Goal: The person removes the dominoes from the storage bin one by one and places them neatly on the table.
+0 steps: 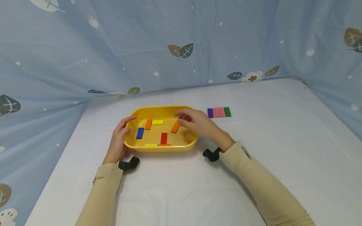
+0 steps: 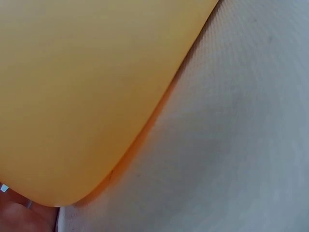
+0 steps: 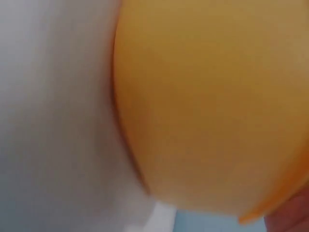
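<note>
Orange block [image 1: 175, 128] | at right grip [image 1: 199, 122], cannot tell if pinched | left grip [image 1: 117, 140] holds yellow tray [image 1: 181, 149]

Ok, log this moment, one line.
left hand: holds yellow tray | right hand: at rightmost orange block | purple block, pink blocks, green block: beside tray

Backdrop [image 1: 141, 28]: blue, draped | leaf prints [image 1: 186, 51]: brown and green | tabletop [image 1: 282, 141]: white cloth, lightly creased

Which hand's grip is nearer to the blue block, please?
Left: the left grip holds the tray left of the blue block; the right grip is over the tray's right side.
</note>
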{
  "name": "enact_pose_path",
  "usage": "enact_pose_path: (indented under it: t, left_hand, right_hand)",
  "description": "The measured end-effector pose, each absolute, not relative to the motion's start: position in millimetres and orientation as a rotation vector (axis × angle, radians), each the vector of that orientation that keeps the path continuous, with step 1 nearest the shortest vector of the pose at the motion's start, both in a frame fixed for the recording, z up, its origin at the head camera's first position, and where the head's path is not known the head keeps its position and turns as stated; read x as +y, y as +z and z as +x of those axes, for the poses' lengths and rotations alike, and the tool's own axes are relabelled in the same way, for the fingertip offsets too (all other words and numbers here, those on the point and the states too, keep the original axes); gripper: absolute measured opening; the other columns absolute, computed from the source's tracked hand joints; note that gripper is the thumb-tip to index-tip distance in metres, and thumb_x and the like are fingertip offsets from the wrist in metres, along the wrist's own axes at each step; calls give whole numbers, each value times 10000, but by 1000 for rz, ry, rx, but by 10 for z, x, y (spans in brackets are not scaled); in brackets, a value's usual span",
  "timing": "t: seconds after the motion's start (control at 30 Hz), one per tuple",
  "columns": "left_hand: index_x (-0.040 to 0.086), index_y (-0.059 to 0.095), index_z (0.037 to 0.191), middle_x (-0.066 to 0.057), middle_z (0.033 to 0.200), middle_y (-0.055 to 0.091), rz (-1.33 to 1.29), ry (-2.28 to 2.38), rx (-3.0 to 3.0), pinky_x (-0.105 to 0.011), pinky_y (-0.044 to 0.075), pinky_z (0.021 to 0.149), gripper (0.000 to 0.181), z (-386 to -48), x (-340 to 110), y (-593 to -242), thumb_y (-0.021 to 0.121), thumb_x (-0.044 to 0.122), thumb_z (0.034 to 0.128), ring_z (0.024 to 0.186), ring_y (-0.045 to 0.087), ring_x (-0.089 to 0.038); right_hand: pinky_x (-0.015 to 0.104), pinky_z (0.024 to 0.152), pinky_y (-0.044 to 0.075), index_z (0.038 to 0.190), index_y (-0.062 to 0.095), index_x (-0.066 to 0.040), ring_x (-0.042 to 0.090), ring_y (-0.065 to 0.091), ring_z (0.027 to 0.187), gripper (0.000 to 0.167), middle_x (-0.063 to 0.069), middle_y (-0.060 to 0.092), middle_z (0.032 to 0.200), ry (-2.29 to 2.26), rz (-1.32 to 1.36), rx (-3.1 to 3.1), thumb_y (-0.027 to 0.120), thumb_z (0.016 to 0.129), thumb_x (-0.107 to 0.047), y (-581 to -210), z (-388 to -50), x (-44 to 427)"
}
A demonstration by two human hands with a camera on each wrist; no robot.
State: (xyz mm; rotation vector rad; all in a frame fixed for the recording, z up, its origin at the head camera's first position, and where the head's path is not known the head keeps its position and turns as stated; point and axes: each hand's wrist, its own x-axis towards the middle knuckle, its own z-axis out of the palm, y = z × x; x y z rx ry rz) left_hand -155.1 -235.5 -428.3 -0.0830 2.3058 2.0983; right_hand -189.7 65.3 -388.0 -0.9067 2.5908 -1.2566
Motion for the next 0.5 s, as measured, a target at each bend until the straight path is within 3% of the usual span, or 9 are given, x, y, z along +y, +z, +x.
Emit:
enact_pose_path:
  t: [0.23,0.5]
  left_hand:
    - [169,445,1283,100,1411,246,-90,2111,2295,-376,259,1029,485,-1557,-2355,-4297,326,34,832,1267,237,-183]
    - [174,451,1282,104,1410,249,-99,2118,2295,-373,257,1030,489,-1556,-2360,-4301,332,34,829,1266,242,-183]
  right_hand:
    - [216,765,440,1168,563,-159,49,501,894,357,-109,569,1004,-1083,-981,2587,472,894,-369,-3812,-1684,467]
    - [278,869,412,1204,539,-187,118,513,939,409,-13,545,1167,-744,-987,2681,436,892,-431,-3814,-1631,289]
